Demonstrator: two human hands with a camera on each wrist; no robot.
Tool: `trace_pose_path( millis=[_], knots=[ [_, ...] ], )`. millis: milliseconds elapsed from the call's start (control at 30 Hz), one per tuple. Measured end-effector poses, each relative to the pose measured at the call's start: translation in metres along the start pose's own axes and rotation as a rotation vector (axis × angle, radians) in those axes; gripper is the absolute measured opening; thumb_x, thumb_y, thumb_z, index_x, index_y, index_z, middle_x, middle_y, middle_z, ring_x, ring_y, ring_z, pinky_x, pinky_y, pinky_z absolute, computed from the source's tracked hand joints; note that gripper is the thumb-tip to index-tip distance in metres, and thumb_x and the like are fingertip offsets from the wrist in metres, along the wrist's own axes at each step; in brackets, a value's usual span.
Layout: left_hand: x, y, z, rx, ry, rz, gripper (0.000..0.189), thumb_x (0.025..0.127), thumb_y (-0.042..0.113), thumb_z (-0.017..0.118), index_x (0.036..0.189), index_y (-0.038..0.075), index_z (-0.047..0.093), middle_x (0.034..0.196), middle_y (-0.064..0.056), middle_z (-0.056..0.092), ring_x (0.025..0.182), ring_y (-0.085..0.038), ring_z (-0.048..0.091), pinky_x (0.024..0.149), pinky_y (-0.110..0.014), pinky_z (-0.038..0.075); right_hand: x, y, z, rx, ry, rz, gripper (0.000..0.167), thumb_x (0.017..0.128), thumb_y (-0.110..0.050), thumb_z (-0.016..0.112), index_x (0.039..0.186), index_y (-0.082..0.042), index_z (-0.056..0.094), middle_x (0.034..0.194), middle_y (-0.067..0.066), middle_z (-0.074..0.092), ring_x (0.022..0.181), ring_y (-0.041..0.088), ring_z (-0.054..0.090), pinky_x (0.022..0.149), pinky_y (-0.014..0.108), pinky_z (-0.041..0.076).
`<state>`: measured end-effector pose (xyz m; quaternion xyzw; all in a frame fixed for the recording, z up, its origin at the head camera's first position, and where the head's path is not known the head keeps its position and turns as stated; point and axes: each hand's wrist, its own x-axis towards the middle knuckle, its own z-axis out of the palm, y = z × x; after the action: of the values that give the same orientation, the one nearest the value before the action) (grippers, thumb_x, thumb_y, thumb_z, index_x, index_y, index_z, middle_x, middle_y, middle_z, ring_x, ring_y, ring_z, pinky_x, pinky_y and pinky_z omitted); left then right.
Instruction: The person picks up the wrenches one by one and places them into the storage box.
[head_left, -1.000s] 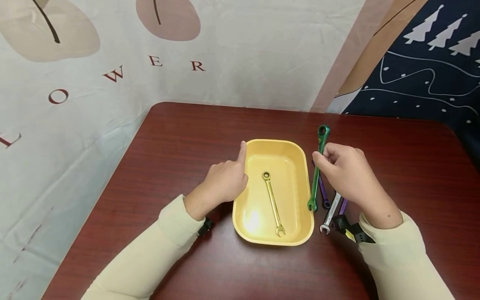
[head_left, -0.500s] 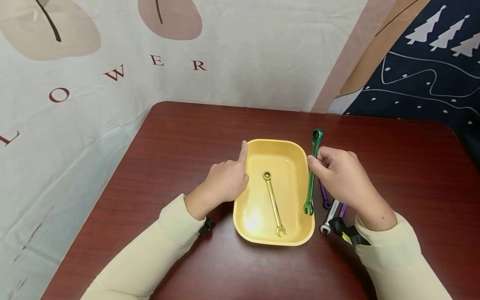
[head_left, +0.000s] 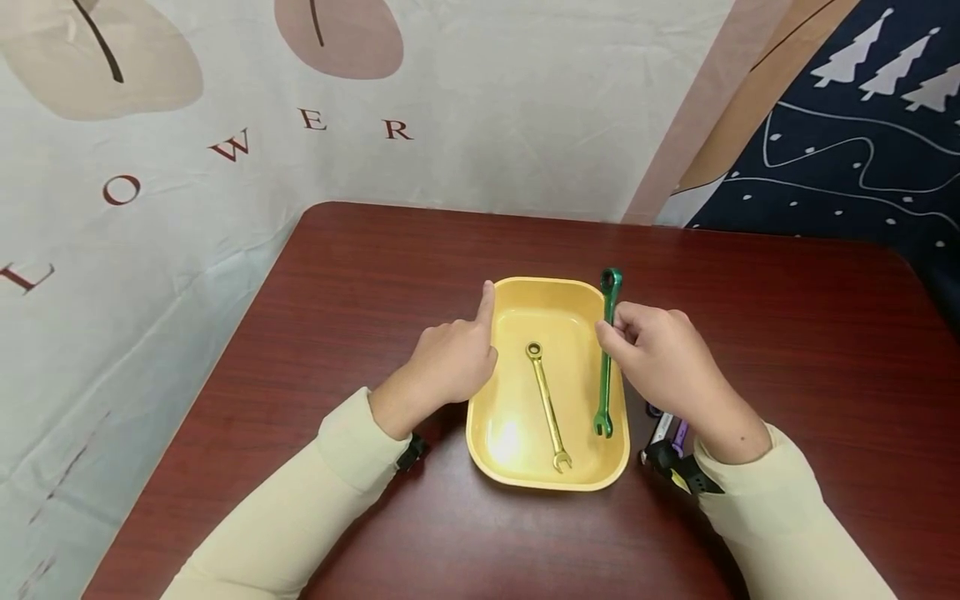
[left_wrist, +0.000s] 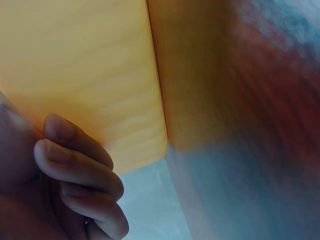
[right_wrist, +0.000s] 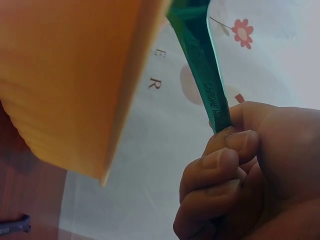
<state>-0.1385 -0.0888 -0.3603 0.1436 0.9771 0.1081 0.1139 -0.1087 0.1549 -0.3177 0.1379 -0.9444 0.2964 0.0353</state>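
A yellow tray [head_left: 517, 467] stands on the table, with a gold-coloured combination wrench [head_left: 547, 406] lying inside it. My left hand [head_left: 453, 362] holds the tray's left side, index finger stretched along the rim; in the left wrist view its other fingers [left_wrist: 82, 170] are curled against the tray's outer wall. Between thumb and curled index finger, my right hand [head_left: 663, 354] pinches a green combination wrench [head_left: 606, 379]. That wrench is held over the tray's right side, ring end away from me and open end toward me. In the right wrist view its green shank [right_wrist: 205, 70] rises from the fingers.
Right of the tray, partly under my right wrist, lie a silver wrench [head_left: 662, 428] and a purple wrench [head_left: 680, 435], mostly hidden. The brown table [head_left: 360, 292] meets a printed cloth backdrop [head_left: 510, 125] at its far edge.
My right hand has carried the green wrench left and slightly toward me, from beside the tray's right rim to over the tray. The left hand and the gold wrench have stayed put.
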Motion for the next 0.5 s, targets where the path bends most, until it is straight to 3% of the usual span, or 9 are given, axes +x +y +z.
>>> trace_pose_path(
  millis=[233,500],
  knots=[
    [0.0,0.0,-0.001,0.001,-0.006,0.0,0.081,0.1,0.022,0.045,0.161,0.007,-0.006,0.052,0.0,0.052,0.042,-0.014,0.039,0.042,-0.028,0.026,0.001,0.0,0.009,-0.025,-0.005,-0.036,0.038,0.099,-0.018,0.059,0.064,-0.013,0.045,0.053,-0.004,0.032,0.049,0.012,0.035,0.045,0.024,0.029],
    [0.0,0.0,-0.001,0.007,0.01,0.01,0.08,0.098,0.02,0.044,0.161,0.005,-0.004,0.051,0.001,0.05,0.042,-0.013,0.038,0.042,-0.029,0.027,0.001,-0.002,0.014,-0.028,-0.027,-0.066,0.04,0.099,-0.02,0.058,0.062,-0.014,0.045,0.053,-0.006,0.034,0.051,0.011,0.034,0.048,0.024,0.028]
  ],
)
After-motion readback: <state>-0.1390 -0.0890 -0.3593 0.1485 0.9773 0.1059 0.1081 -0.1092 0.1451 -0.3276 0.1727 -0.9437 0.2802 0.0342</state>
